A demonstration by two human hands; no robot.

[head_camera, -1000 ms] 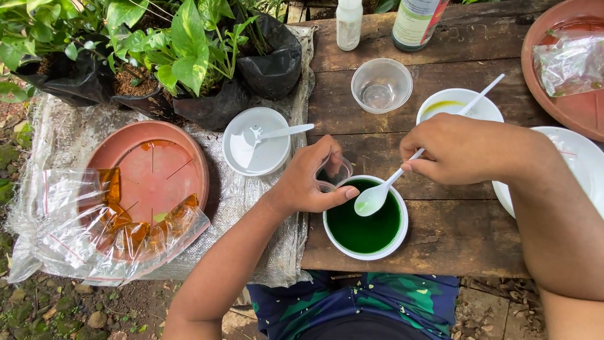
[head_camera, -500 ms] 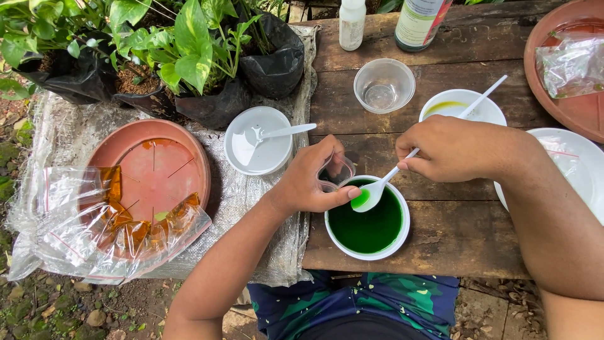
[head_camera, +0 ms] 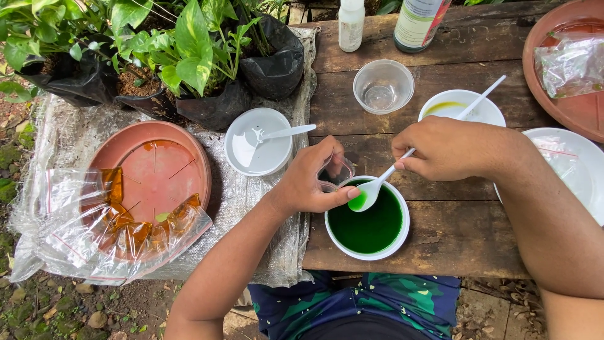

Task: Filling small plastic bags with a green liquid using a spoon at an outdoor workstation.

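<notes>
Item: your right hand (head_camera: 450,150) pinches the handle of a white spoon (head_camera: 377,186), fingers closed round it; the spoon's bowl, loaded with green liquid, hangs just above the near-left rim of the white bowl (head_camera: 368,218) of green liquid on the wooden table (head_camera: 453,233). Its long axis runs from that low tip up and to the right into your grip. Item: your left hand (head_camera: 311,182) is curled part-closed around a small clear cup (head_camera: 336,173), tilted, touching the bowl's rim (how firmly it grips, you cannot tell). Risks, as a judgement: the loaded spoon sits right at the rim, so a small tilt could drip green onto the table or your thumb; the cup's narrow mouth could make the pour miss; pressing the cup against the rim could nudge the bowl.
</notes>
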